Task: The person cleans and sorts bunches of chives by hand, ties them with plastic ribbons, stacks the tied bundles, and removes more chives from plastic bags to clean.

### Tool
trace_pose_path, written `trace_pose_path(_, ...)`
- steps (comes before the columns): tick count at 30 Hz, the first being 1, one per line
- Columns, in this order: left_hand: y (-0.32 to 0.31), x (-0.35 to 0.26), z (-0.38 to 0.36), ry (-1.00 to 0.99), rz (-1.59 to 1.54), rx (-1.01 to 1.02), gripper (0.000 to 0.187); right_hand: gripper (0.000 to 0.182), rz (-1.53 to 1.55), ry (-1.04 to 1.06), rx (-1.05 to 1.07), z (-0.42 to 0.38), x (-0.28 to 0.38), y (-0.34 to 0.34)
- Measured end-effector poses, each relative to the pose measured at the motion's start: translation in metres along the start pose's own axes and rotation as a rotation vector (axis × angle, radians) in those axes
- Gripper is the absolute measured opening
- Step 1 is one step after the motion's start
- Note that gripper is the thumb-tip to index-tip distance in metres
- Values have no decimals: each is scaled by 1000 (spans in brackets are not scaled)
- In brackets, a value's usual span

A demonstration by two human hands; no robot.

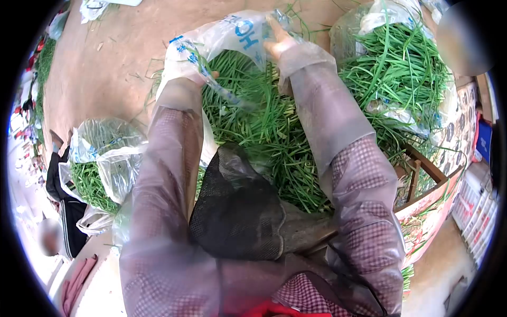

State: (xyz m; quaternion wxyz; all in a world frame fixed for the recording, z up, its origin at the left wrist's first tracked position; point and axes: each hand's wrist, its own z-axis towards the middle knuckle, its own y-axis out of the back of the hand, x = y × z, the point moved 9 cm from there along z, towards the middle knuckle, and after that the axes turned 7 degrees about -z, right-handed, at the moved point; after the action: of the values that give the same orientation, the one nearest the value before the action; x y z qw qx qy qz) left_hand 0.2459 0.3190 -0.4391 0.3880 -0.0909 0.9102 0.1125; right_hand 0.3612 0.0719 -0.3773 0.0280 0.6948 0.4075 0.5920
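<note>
A clear plastic bag [214,38] with blue print is stretched between my two hands, its mouth facing me. My right hand [279,41] has hold of its far right rim, the fingers overlapping the plastic. At the left rim is my left hand [205,77], partly covered by the film and closed on the edge. Long green leafy stalks, like garlic chives [274,127], lie heaped in and below the bag. Both my arms wear translucent sleeves over checked cloth. A black mesh piece [237,206] lies in front of my body, over the near stalks.
Another open bag of green stalks [398,66] stands at the right. A smaller filled bag [95,185] sits at the left. A wooden frame [422,177] is at the right. A person in dark clothes [68,211] is at far left, and another blurred head is at upper right.
</note>
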Motion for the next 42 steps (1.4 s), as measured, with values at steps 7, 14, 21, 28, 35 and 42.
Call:
trace_pose_path(7,-23,42,7,56,131,128,32,103,-440,3,-72,-12,0,14)
trace_pose_path(14,-30,66,7,82,272,200,34,82,-631,-230,147,-12,-36,-20)
trace_pose_path(21,-19,71,-14,-207,554,5,49,41,-379,19,-200,3,-28,59)
trace_pose_path(28,-99,66,-143,-542,1035,111,68,44,-525,-21,-110,10,-38,51)
trace_pose_path(35,-81,90,-124,-588,933,-38,62,47,-601,398,-271,-82,28,101)
trace_pose_path(42,-68,95,-111,-296,6,143,51,14,954,-76,225,-168,-51,0)
